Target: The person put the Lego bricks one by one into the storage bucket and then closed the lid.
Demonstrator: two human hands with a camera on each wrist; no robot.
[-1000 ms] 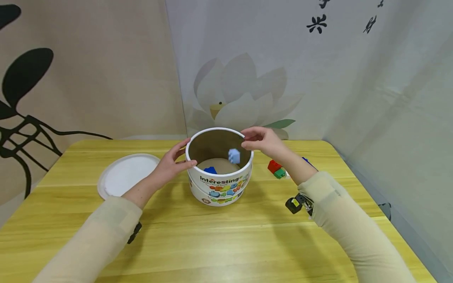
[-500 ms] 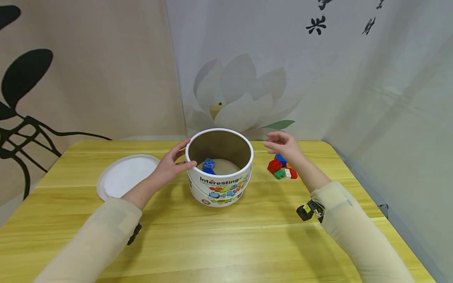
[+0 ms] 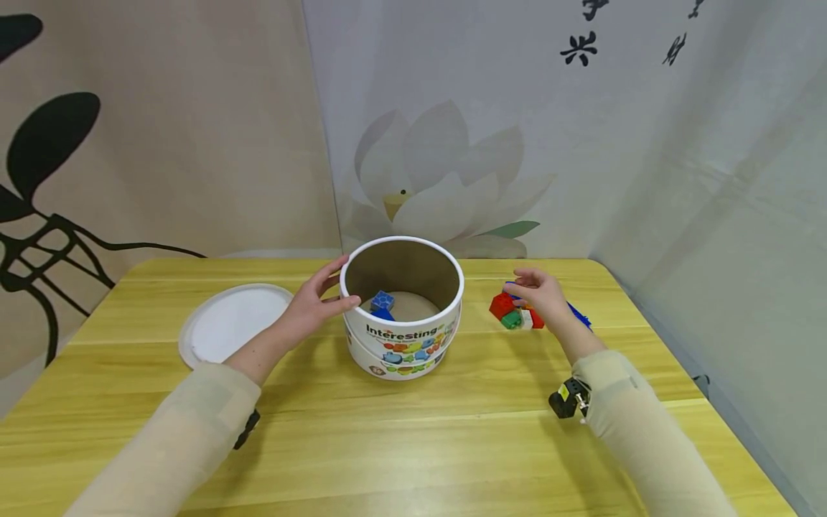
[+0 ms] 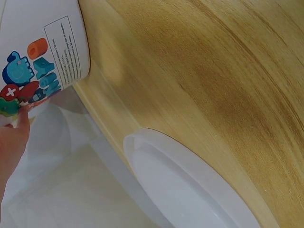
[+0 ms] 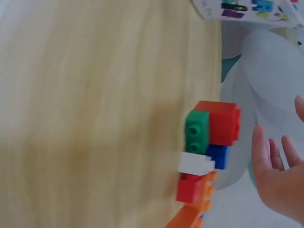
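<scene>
A white bucket (image 3: 403,365) with printed toy pictures stands upright in the head view. My left hand (image 3: 310,309) holds its left side, thumb at the near rim and fingers on the outside wall. Inside lie a light-blue patterned block (image 3: 382,300) and a darker blue block (image 3: 383,314). Right of the bucket, my right hand (image 3: 545,296) hovers over a small pile of toy blocks, fingers apart and nothing between them. The pile shows a red block (image 5: 222,122), a green block (image 5: 197,130), a white block (image 5: 195,163), a blue block (image 5: 217,156) and orange ones (image 5: 190,216).
A round white lid (image 3: 235,316) lies left of the bucket. Past the right hand, a blue piece (image 3: 579,316) shows, partly covered by the forearm. The wooden table (image 3: 400,445) ends at a curtain with printed plants behind it.
The light-blue block has dropped from the air to the bucket's bottom. My right hand has moved right and down, from the rim to above the block pile. My left hand stays put.
</scene>
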